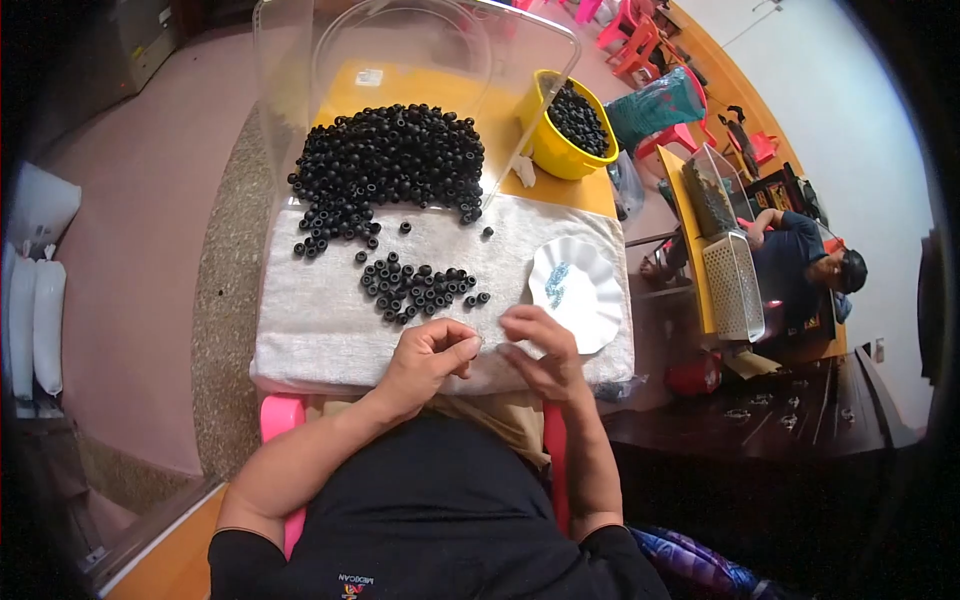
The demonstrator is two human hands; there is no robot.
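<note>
My left hand [432, 362] is closed in a pinch above the front of a white cloth [310, 345], thumb against index finger. Whatever sits at those fingertips is too small to make out. Just to its right, my right hand [545, 352] is slightly blurred, thumb and fingers apart, with nothing visible between them. Beyond both hands lies a small cluster of black ring-like pieces [415, 288] with holes. A white scalloped dish [590, 300] stands by my right hand and holds tiny bluish bits [556, 284].
Behind the cluster, a large heap of black pieces [390, 160] spills from a clear plastic bin [570, 60]. A yellow tub [565, 158] of similar pieces stands at the far right. Further right, another person [800, 265] sits beside a white perforated basket [733, 288].
</note>
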